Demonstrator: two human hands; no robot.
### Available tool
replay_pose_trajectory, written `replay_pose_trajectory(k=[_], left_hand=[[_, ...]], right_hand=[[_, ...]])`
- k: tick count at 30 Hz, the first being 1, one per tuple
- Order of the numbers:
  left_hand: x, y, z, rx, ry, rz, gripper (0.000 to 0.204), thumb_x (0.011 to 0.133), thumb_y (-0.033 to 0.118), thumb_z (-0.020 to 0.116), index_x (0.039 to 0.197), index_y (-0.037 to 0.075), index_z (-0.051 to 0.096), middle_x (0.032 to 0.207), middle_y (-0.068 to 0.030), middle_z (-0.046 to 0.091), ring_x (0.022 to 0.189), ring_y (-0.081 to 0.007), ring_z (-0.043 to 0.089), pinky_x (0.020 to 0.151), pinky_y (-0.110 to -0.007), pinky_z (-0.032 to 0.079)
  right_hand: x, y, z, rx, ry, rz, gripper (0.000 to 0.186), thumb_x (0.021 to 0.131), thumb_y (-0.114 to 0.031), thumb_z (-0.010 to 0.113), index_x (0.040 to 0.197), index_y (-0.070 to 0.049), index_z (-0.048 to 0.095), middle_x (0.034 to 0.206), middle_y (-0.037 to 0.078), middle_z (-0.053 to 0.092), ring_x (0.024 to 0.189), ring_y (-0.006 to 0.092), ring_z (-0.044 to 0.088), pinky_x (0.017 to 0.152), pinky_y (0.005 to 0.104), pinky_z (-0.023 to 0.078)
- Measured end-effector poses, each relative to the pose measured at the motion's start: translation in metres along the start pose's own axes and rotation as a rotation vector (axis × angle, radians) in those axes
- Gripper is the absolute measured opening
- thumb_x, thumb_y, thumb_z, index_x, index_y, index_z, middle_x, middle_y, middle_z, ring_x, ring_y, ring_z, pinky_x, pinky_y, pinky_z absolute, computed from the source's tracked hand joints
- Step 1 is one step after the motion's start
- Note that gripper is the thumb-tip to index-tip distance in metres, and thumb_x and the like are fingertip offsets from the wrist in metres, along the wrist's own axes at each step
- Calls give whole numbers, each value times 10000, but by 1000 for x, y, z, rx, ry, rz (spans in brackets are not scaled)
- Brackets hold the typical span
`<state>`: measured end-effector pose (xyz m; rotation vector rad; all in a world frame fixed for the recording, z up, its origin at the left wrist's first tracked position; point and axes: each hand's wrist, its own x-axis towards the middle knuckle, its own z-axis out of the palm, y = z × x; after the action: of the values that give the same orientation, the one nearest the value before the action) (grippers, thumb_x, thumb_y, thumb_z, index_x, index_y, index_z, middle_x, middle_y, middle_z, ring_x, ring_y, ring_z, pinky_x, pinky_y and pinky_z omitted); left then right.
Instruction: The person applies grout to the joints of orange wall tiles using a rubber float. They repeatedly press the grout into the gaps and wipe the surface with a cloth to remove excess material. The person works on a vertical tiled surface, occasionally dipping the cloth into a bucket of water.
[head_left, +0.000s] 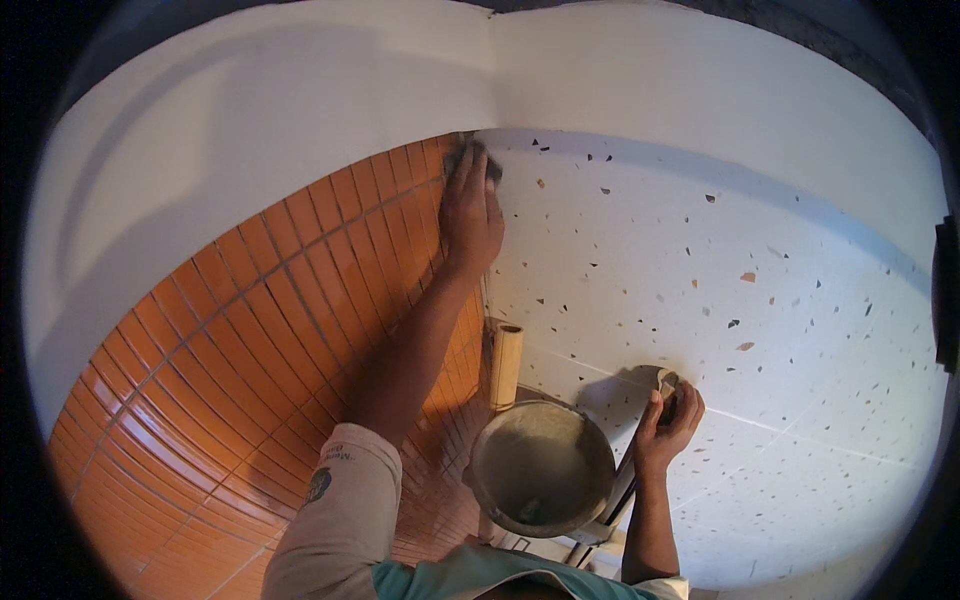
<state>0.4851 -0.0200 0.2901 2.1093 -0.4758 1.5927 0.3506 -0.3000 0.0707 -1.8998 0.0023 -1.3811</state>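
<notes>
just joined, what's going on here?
A person's left hand presses a dark pad near the top of the orange tiled wall, at the corner. The right hand grips a small object, kind unclear, near the speckled white wall. A bucket with greyish contents sits between the arms, a bamboo piece just beyond its rim.

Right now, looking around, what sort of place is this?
Probably an indoor building site, though I can't tell which room: it has narrow, glossy orange wall tiles, a white wall with dark and tan flecks, and a round grey bucket.
</notes>
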Motion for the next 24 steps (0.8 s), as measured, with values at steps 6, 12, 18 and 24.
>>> replay_pose_trajectory(k=[6,12,18,24], left_hand=[[-87,-5,20,35,-39,-133,436,941,30,422,1361,-77,372,1415,-260,380,1314,-403,377,1084,-445,320],[-30,-17,15,-27,61,-21,422,948,41,415,1353,-73,392,1418,-261,377,1320,-397,374,1093,-449,309],[-50,1,12,-38,-23,-74,398,949,47,422,1328,-76,419,1397,-264,404,1313,-392,384,1083,-442,320],[1,-5,7,-146,58,-59,402,945,44,422,1332,-68,417,1403,-251,399,1318,-391,374,1084,-448,316]], right_hand=[[0,2,-1,24,-20,-24,423,885,-221,651,1182,41,499,1111,247,524,1050,405,518,903,453,434],[2,1,-2,-24,-12,-63,423,879,-219,654,1181,35,503,1111,244,529,1050,399,520,900,451,435],[1,2,-2,-16,-20,-53,418,898,-200,629,1195,53,480,1119,238,520,1049,378,515,913,429,425],[1,4,-1,-12,-29,-50,422,884,-204,643,1197,36,493,1125,244,525,1067,397,514,913,459,431]])
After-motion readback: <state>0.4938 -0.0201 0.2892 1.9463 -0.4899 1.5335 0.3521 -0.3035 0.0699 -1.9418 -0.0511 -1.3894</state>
